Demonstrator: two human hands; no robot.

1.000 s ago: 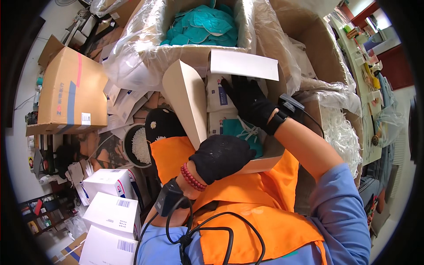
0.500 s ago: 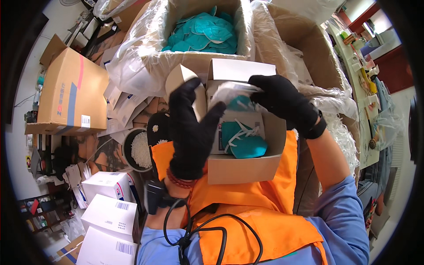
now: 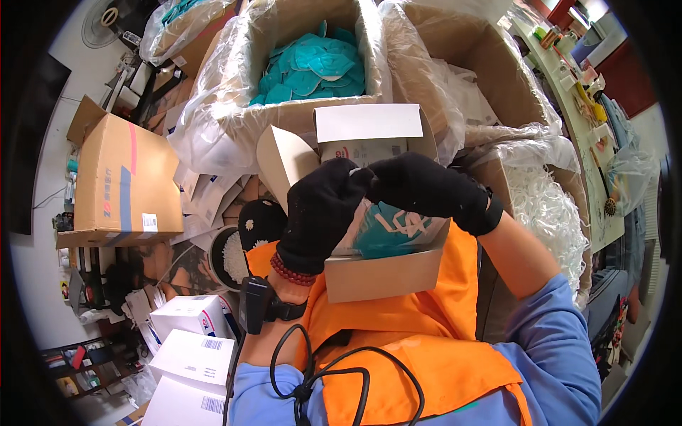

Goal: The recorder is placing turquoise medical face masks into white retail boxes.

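My left hand [image 3: 320, 206], in a black glove, and my gloved right hand [image 3: 433, 186] meet fingertip to fingertip over an open white carton [image 3: 380, 278] on my lap. Pinched between them is the top of a clear plastic bag [image 3: 349, 240], which hangs down into the carton. Teal face masks [image 3: 383, 245] with white straps show below my fingers, in or behind the bag; which of them are bagged I cannot tell. Packets with printed fronts [image 3: 366, 149] stand at the carton's far end, under its raised flap. My gloves hide the carton's middle.
Ahead stands a plastic-lined box [image 3: 305, 106] heaped with teal masks. White packets lie in another lined box [image 3: 490, 64], and white straps [image 3: 543, 209] fill one at right. Left are a brown carton [image 3: 138, 181], a bowl of white bits [image 3: 233, 257] and closed white boxes [image 3: 192, 362].
My right hand has brought the bag down and left to meet my left hand. The left hand has closed on its top edge. The view has shifted slightly.
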